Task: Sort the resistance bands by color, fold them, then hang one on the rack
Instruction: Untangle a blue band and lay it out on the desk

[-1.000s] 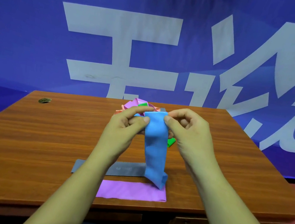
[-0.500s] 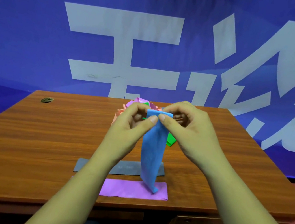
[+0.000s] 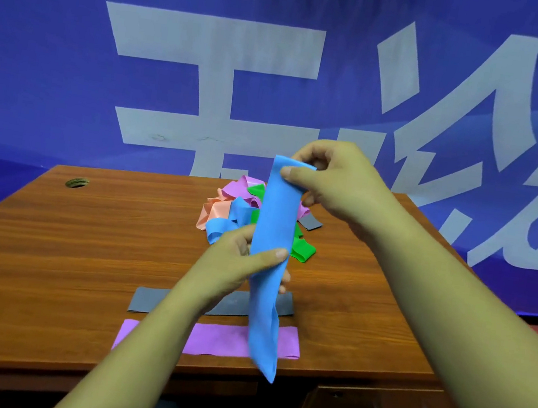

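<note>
Hanging upright over the surface [image 3: 65, 244] in the head view, the blue band [image 3: 275, 225] is pinched at its top by the right hand [image 3: 333, 181] and gripped midway by the left hand [image 3: 235, 261]. Its loose tail dangles over the flat purple band [image 3: 217, 338]; a swing could drag that off the front edge.

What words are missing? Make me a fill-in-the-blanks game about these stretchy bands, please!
The right hand and left hand hold up a hanging band coloured ____. The front flat band, nearest the table edge, is ____. The rear flat band behind it is ____.
Missing words: blue, purple, gray.
</note>
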Tool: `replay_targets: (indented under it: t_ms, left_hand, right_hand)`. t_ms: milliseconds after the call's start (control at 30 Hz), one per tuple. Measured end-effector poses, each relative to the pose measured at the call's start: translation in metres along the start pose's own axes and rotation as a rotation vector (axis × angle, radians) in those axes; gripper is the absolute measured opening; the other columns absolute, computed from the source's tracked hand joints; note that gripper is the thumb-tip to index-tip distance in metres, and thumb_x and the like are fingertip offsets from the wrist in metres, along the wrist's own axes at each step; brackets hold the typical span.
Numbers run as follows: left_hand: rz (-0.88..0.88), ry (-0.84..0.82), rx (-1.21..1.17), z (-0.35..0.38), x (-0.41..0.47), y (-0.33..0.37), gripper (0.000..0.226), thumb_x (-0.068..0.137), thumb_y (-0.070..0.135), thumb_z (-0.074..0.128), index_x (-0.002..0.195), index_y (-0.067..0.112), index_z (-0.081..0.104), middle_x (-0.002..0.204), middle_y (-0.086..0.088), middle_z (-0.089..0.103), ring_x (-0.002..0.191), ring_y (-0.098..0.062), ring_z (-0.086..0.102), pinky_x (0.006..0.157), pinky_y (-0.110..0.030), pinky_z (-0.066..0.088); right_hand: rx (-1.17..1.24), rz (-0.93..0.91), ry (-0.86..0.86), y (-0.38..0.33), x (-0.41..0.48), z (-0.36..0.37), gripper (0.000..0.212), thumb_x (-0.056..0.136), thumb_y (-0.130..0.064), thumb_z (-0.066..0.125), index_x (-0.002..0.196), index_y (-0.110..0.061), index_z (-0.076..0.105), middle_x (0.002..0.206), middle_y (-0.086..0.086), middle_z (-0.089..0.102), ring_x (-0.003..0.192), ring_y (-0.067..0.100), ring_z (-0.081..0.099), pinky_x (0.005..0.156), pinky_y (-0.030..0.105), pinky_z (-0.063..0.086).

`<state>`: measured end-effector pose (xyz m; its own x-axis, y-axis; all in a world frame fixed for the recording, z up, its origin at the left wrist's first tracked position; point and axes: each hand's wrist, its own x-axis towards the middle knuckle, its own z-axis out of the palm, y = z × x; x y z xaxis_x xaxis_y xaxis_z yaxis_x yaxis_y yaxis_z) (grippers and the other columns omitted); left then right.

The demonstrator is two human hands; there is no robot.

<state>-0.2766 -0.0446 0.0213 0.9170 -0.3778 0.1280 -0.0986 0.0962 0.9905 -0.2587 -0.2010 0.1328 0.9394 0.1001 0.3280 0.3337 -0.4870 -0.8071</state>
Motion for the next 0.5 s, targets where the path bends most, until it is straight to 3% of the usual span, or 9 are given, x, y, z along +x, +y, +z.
replay_targets:
  t_ms: [133,300,500]
  left_hand:
    - [-0.083,-0.039,0.021,-0.016,-0.001,-0.021,0.016,0.085,0.016,0.072,0.097,0.007,0.066,0.075,-0.011,0.070,0.066,-0.024,0.068,0.063,-0.034,0.057]
    - [-0.198,-0.034,0.074,-0.053,-0.009,-0.040,0.042,0.078,0.027,0.074,0.105,-0.004,0.062,0.077,-0.018,0.069,0.066,-0.030,0.066,0.068,-0.039,0.057]
    - [-0.270,0.093,0.142,-0.104,-0.018,-0.056,0.019,0.084,0.018,0.072,0.094,0.003,0.068,0.079,-0.017,0.069,0.066,-0.027,0.065,0.064,-0.029,0.053]
  right_hand:
    - [0.095,0.079,0.157,0.008,0.014,-0.009,0.006,0.089,-0.007,0.065,0.093,-0.003,0.064,0.070,0.003,0.060,0.056,0.009,0.060,0.050,0.021,0.053]
    - [0.194,0.206,0.273,0.049,0.019,-0.012,0.004,0.091,-0.008,0.063,0.090,-0.004,0.063,0.077,0.006,0.063,0.062,0.013,0.063,0.055,0.028,0.055]
    - [0.281,0.385,0.399,0.107,0.010,-0.002,0.012,0.093,-0.008,0.062,0.081,-0.010,0.059,0.085,0.011,0.064,0.061,0.014,0.062,0.050,0.024,0.051]
